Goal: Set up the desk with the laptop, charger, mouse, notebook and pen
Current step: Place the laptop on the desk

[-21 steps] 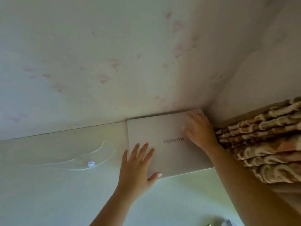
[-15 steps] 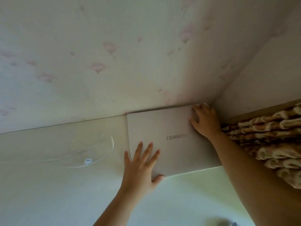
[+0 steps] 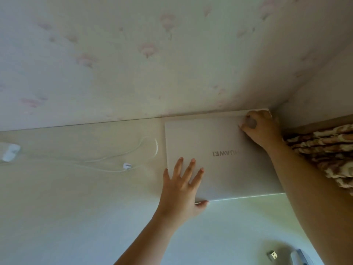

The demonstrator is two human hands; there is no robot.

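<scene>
Closed laptop [image 3: 219, 159] found flat on the pale surface [image 3: 76, 217], right of centre, rear edge tight to the wall. Left hand [image 3: 181, 188] spread flat, fingers straight on the lid's near left corner, thumb at the front edge; right hand [image 3: 259, 129] shifted from flat on the lid to curled over the far right corner at the wall, apparently to pull the machine out for opening. White charger cable [image 3: 133, 155] and its plug [image 3: 9, 152] noted at left; small USB dongle [image 3: 273, 255] at lower right.
</scene>
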